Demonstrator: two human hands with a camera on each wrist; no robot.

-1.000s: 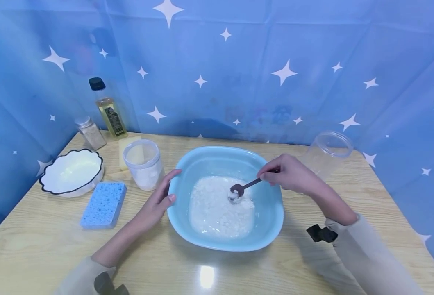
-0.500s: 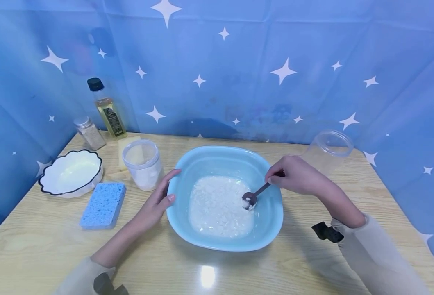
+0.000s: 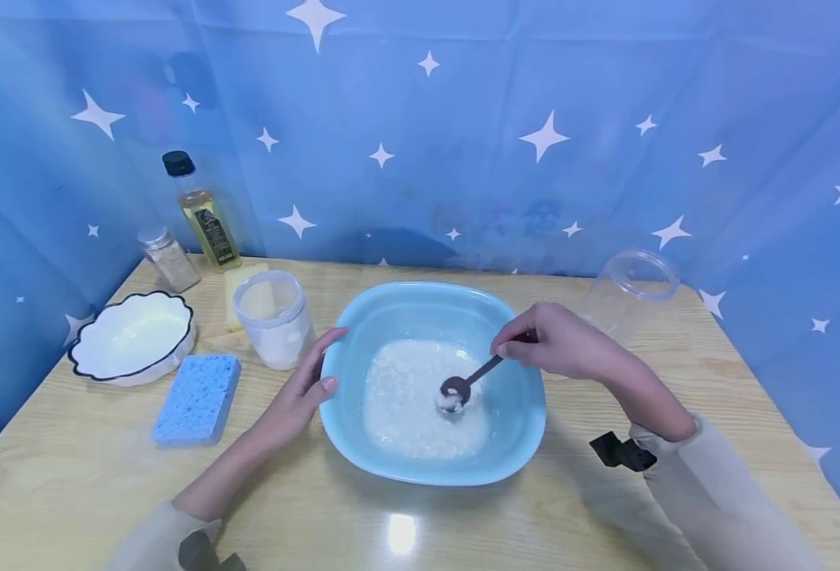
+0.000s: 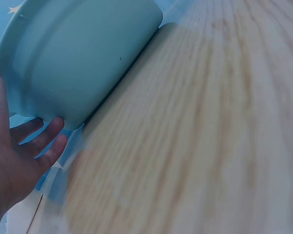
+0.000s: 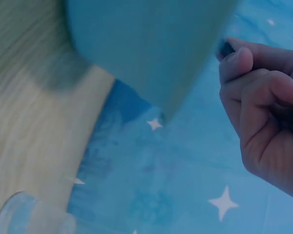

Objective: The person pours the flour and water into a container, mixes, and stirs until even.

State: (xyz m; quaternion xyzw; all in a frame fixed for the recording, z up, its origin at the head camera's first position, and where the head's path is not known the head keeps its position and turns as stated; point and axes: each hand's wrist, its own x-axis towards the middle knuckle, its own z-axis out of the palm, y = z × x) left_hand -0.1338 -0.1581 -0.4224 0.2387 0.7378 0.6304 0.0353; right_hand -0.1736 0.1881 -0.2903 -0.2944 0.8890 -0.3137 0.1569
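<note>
A light blue plastic basin (image 3: 430,476) holds a wet, lumpy white mixture (image 3: 405,404). My left hand (image 3: 298,396) steadies its left side, thumb near the rim; in the left wrist view the other fingers (image 4: 51,129) touch the outer wall. Between thumb and curled fingers, my right hand (image 3: 562,341) pinches the handle of a dark brown measuring spoon (image 3: 482,371). The spoon's bowl sits in the mixture right of the basin's middle, with white lumps around it. In the right wrist view the curled right hand (image 5: 263,107) appears beyond the basin wall (image 5: 146,44).
Left of the basin stand a clear jar of white powder (image 3: 281,337), a blue sponge (image 3: 197,399) and a white scalloped dish (image 3: 134,337). Behind them are an oil bottle (image 3: 212,230), a shaker jar (image 3: 171,262) and a yellowish sponge (image 3: 237,289). A clear container (image 3: 623,293) stands back right.
The spoon went toward the basin's right side, then came back left through the mixture with my right hand. My left hand stays at the basin's left side.
</note>
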